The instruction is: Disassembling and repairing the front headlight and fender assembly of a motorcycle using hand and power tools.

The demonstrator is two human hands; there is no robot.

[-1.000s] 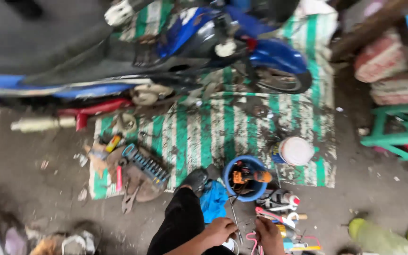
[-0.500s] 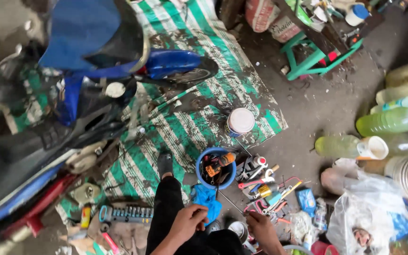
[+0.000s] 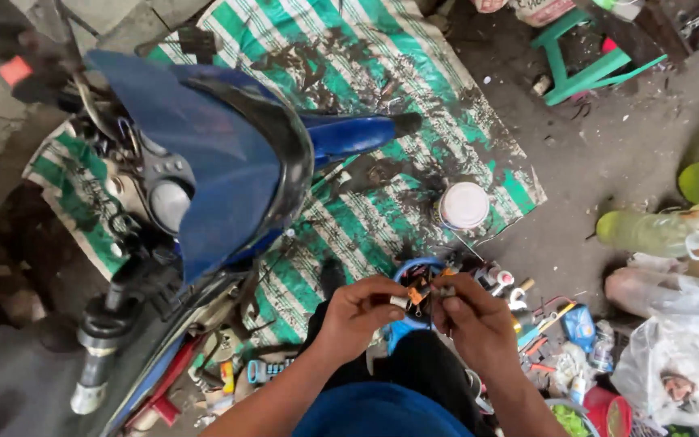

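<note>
My left hand point(image 3: 359, 315) and my right hand point(image 3: 472, 317) are raised close together over my lap, above a blue bowl of small parts point(image 3: 408, 270). Between the fingertips of both hands sits a small orange and white part point(image 3: 415, 298); the left fingers pinch its pale end, the right fingers pinch its other side. What the part is cannot be made out. A blue motorbike point(image 3: 204, 162) stands to the left, its front cowl above a green striped tarp point(image 3: 349, 89).
A white-lidded tin point(image 3: 463, 205) stands on the tarp's edge. Loose tools and small packets point(image 3: 552, 332) litter the ground at right, beside plastic bags point(image 3: 681, 348) and green bottles point(image 3: 649, 231). A green stool point(image 3: 584, 57) stands at the back.
The view swung round and closer to the bike's front. My hands rose from the ground clutter by the bowl and now meet in front of me, pinching the small part.
</note>
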